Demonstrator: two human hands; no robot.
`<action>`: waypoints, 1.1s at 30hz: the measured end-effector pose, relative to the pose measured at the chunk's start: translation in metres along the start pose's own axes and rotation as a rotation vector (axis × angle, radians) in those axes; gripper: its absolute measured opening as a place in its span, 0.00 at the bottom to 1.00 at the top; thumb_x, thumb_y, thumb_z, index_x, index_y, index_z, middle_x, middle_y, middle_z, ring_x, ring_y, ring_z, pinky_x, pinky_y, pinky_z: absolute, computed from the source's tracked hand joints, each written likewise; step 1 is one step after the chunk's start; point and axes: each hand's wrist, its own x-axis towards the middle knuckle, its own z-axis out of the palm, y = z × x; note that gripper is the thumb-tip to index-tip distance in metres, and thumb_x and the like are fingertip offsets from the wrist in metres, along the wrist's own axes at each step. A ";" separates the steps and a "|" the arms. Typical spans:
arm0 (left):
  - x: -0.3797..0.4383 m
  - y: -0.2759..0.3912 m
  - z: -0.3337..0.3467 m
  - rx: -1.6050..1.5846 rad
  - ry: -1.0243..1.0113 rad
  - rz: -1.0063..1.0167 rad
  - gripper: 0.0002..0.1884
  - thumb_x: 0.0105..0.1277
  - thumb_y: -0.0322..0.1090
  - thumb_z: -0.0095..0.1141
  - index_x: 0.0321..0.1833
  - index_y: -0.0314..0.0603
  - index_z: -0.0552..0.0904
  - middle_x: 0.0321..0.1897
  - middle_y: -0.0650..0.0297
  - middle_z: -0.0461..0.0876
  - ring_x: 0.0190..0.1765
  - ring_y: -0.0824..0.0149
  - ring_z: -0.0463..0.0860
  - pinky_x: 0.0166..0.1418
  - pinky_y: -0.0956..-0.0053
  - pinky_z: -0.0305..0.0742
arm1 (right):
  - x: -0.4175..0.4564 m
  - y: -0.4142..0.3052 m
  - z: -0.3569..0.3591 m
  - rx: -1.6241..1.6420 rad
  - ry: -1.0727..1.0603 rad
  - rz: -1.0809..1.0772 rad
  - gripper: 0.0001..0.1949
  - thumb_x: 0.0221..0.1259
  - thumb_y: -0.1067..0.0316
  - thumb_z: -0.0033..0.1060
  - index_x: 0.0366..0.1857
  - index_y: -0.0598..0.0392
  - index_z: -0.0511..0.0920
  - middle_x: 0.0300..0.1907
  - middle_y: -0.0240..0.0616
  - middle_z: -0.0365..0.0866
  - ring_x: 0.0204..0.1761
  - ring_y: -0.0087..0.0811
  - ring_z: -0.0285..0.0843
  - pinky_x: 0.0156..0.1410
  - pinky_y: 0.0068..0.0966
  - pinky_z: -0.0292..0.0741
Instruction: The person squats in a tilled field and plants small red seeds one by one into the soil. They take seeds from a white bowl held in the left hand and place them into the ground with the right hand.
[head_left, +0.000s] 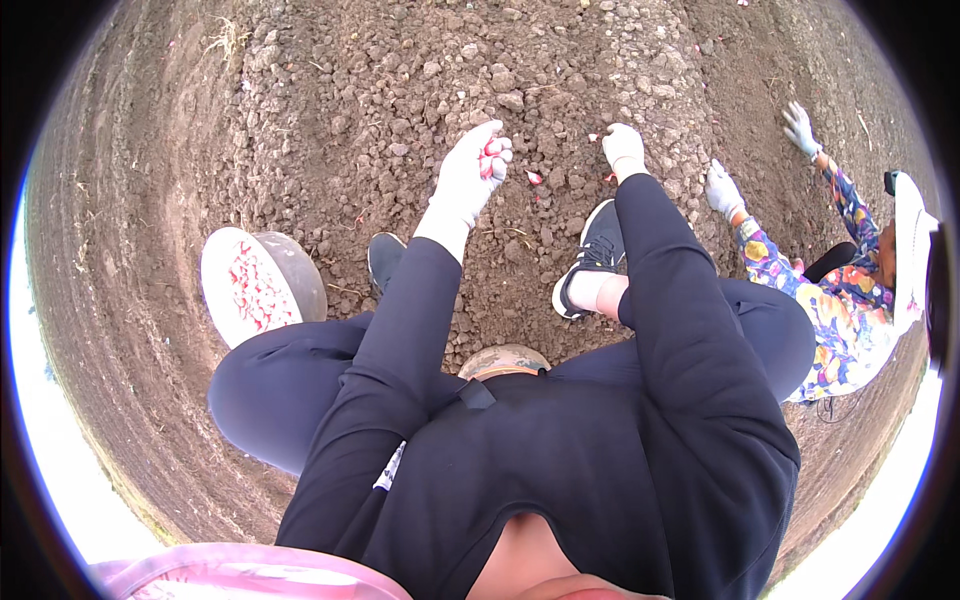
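My left hand (477, 165), in a white glove, is curled palm-up around several pink-red cloves (491, 154), which look like garlic. It is above the cloddy soil (420, 161). My right hand (624, 145), also gloved in white, is close to the ground with its fingers curled in. Whether something is pinched in those fingers is hidden. One small pink clove (592, 137) lies just left of that hand. Between my hands, another red clove (534, 178) rests on the soil. A tilted bowl (309, 274) of similar cloves stands beside my left knee.
At the right, a co-worker in a floral sleeve (772, 259) and white hat reaches toward the soil with two gloved hands (724, 193). My dark shoes (600, 247) stand on the ground. A round camouflage-patterned seat (504, 358) shows between my legs. Dry straw (226, 37) lies farther off.
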 end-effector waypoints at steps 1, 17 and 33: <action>0.000 -0.001 -0.005 0.003 -0.044 -0.031 0.10 0.73 0.33 0.60 0.46 0.33 0.78 0.29 0.65 0.74 0.29 0.77 0.72 0.24 0.89 0.67 | -0.009 -0.002 -0.002 0.088 0.085 0.003 0.11 0.61 0.59 0.63 0.40 0.52 0.87 0.43 0.47 0.88 0.48 0.49 0.85 0.57 0.39 0.79; -0.006 0.000 -0.029 0.310 -0.189 -0.247 0.14 0.78 0.48 0.53 0.43 0.45 0.78 0.25 0.70 0.74 0.24 0.77 0.73 0.20 0.89 0.67 | -0.145 -0.161 -0.106 1.483 -0.801 -0.160 0.20 0.73 0.60 0.59 0.63 0.57 0.78 0.53 0.30 0.84 0.54 0.23 0.80 0.64 0.26 0.75; 0.007 -0.010 -0.024 0.117 -0.290 -0.272 0.09 0.80 0.42 0.49 0.49 0.46 0.77 0.28 0.71 0.74 0.27 0.75 0.74 0.24 0.85 0.70 | -0.135 -0.159 -0.097 1.551 -0.417 -0.173 0.14 0.70 0.61 0.65 0.52 0.58 0.84 0.47 0.35 0.88 0.51 0.27 0.83 0.60 0.27 0.77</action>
